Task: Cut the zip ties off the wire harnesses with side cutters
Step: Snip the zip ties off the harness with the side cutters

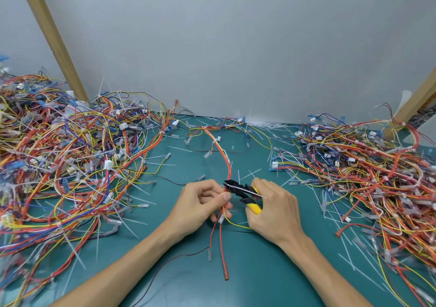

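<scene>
Pinches limp, light wire harness (227, 163) in left hand (200, 203), just left of side cutters (244, 192). Grips their yellow handles in right hand (273, 210). Probably best held close beside the stiff zip tie (259, 194).

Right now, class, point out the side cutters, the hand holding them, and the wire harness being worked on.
side cutters (255, 208), head view, lower yellow handle.
right hand (276, 212), head view, back of the hand.
wire harness (227, 163), head view, red and yellow bundle above the cutters.

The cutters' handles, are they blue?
No, the side cutters held in the right hand have yellow handles.
</scene>
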The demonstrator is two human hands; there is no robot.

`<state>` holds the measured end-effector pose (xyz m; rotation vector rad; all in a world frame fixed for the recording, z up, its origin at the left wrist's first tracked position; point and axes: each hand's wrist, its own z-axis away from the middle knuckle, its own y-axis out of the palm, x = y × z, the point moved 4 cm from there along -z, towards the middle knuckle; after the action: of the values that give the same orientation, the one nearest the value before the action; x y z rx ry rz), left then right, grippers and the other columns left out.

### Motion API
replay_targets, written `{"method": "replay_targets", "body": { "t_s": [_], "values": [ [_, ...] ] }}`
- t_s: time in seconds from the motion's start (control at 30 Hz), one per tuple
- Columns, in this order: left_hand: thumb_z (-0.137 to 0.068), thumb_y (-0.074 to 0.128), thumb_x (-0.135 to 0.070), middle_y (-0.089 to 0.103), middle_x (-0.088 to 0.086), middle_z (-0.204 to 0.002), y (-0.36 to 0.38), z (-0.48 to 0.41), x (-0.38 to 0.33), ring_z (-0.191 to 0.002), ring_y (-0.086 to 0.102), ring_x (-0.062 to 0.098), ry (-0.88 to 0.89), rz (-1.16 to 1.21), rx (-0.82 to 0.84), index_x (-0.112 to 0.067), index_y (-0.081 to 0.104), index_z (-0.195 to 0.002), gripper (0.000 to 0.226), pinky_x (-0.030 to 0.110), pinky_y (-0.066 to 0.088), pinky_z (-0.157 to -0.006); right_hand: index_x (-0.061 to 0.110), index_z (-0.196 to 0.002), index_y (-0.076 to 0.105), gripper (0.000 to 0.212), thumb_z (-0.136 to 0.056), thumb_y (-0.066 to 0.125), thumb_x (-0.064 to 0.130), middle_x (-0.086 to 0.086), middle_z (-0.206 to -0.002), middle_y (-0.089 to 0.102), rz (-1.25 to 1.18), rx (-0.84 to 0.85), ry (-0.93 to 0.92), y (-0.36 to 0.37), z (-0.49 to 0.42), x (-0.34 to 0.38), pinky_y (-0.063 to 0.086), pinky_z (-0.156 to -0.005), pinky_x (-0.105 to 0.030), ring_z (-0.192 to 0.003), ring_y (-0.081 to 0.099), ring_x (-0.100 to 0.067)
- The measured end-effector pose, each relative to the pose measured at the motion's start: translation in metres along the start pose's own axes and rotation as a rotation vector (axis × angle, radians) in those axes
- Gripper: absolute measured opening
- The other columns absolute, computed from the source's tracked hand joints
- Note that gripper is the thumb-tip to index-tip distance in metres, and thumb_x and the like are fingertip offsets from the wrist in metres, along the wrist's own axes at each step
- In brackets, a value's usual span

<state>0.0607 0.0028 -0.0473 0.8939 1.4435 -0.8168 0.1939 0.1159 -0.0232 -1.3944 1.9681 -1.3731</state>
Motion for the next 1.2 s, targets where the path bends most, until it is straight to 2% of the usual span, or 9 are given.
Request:
{"method": "replay_targets", "body": {
  "t_s": [0.27,0.43,0.67,1.03,1.2],
  "values": [
    [-0.091,0.065,-0.010,0.072,0.011,-0.074,0.0007,0.0001,0.0000,-0.064,0.072,0.024,0.001,-0.013,0.011,-0.002,0.060,-0.083,0.013,0.019,0.046,-0.046,0.023,-0.069,0.034,0.027,-0.057,0.059,0.025,0.010,-0.058,0.034,-0.003,0.019,-0.027,-0.0004,-0.0017,0.0018,0.026,-0.045,-0.027,-0.053,0.042,-0.024],
    [-0.092,0.065,-0.010,0.073,0.012,-0.074,0.0010,-0.0004,-0.0001,-0.064,0.072,0.024,0.000,-0.019,0.012,-0.003,0.061,-0.082,0.012,0.019,0.046,-0.046,0.023,-0.068,0.036,0.026,-0.059,0.060,0.024,0.005,-0.058,0.047,-0.016,0.040,-0.025,0.0010,-0.0014,0.0003,0.028,-0.045,-0.028,-0.054,0.047,-0.027],
    [-0.091,0.065,-0.009,0.073,0.011,-0.074,0.0015,-0.0002,0.0001,-0.063,0.072,0.024,0.004,-0.018,0.009,-0.003,0.061,-0.082,0.012,0.020,0.046,-0.046,0.023,-0.069,0.044,0.016,-0.062,0.057,0.026,0.006,-0.060,0.050,-0.015,0.075,-0.017,0.0010,-0.0008,0.0007,0.032,-0.046,-0.030,-0.057,0.050,-0.027],
    [-0.092,0.064,-0.009,0.073,0.012,-0.074,0.0008,0.0000,0.0012,-0.064,0.072,0.026,0.004,-0.016,0.013,-0.007,0.061,-0.080,0.013,0.019,0.046,-0.045,0.027,-0.068,0.036,0.020,-0.060,0.055,0.025,0.009,-0.057,0.039,-0.015,0.088,-0.017,0.0012,-0.0009,0.0012,0.025,-0.046,-0.029,-0.055,0.046,-0.028],
    [-0.092,0.064,-0.009,0.073,0.012,-0.075,0.0000,0.0000,0.0012,-0.064,0.072,0.026,0.007,-0.015,0.017,-0.007,0.061,-0.080,0.013,0.020,0.046,-0.046,0.025,-0.068,0.040,0.016,-0.061,0.055,0.026,0.008,-0.057,0.039,-0.005,0.101,-0.008,0.0022,-0.0011,0.0015,0.030,-0.046,-0.031,-0.057,0.047,-0.028]
  ]
}}
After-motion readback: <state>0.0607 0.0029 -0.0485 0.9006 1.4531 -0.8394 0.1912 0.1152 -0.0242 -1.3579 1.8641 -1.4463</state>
